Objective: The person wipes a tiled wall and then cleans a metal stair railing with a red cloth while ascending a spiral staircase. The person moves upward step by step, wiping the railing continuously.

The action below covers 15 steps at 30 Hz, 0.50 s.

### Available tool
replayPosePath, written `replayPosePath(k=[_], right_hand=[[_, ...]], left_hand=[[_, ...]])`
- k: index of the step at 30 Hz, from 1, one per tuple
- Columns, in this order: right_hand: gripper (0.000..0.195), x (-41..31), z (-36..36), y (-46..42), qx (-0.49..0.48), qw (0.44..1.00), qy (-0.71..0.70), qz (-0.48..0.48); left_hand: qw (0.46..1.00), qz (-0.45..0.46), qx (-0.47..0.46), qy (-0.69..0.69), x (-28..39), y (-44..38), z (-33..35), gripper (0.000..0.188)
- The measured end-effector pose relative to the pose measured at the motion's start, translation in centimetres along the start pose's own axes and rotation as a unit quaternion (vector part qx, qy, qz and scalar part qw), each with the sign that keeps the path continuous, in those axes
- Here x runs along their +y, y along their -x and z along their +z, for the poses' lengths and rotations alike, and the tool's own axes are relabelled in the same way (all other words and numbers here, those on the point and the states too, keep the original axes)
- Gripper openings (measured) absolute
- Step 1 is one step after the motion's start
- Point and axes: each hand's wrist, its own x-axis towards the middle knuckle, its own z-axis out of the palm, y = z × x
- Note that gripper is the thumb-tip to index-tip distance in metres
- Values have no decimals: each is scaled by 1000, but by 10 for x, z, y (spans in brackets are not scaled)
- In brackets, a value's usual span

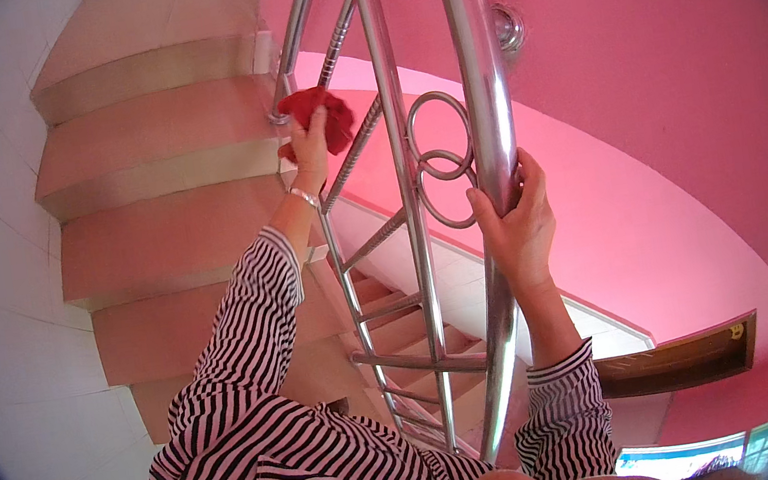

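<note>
My left hand [309, 149] holds a crumpled red cloth [331, 118] against the lower part of a metal stair railing, close to a ridged slanting baluster [359, 142]. Parts of its fingers are hidden by the cloth. Further right, my right hand [521, 232] is wrapped around the thick polished handrail [481, 79], thumb on the near side and fingers over the far side. Two interlinked metal rings [439, 135] sit between the handrail and a thinner rail [385, 78], just beside my right hand.
Reddish-brown stair treads [155, 128] rise on the left beside a white tiled wall [1, 294]. Beyond the railing, a lower flight [397, 334] descends. A pink wall [593, 100], a brown door frame [681, 364] and a window [687, 459] lie to the right.
</note>
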Motion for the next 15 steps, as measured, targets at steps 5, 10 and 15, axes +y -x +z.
replayPosePath(k=[5,10,15], right_hand=[[63,-9,2,-3,19,999,26,-44],[64,-5,3,-4,15,1000,7,-26],[63,-5,1,-5,23,998,4,-62]], left_hand=[[965,-79,-221,-119,29,8,20,46],[959,-78,-190,-196,2,23,-2,55],[911,-65,-185,-363,-58,41,-65,63]])
